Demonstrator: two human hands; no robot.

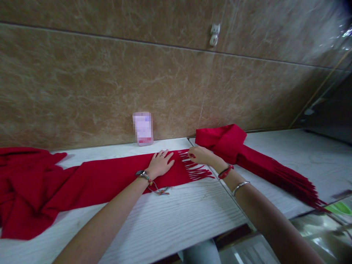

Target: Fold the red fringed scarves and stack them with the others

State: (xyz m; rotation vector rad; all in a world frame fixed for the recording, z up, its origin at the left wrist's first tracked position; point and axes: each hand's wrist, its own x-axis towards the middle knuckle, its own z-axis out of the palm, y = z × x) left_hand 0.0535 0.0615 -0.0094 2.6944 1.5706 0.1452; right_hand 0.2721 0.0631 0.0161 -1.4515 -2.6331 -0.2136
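A red scarf [115,176] lies along the table, spread flat in the middle and bunched in loose folds at the left. My left hand [161,164] rests on it with fingers spread, just left of its fringed end. At the fringe [196,171], my right hand [202,155] has its fingers curled together at the top strands, closed on the fringe. The lower strands fan out loosely on the white surface. To the right lies a second stack of red scarves [228,141], folded over, its fringe trailing toward the table's front right.
The white wood-grain table [192,205] stands against a brown marbled wall [96,91]. A phone-like blurred object [143,128] leans upright on the wall behind the scarf. A small white cat-shaped piece [215,35] is fixed higher up. Something green [341,208] sits low at the right.
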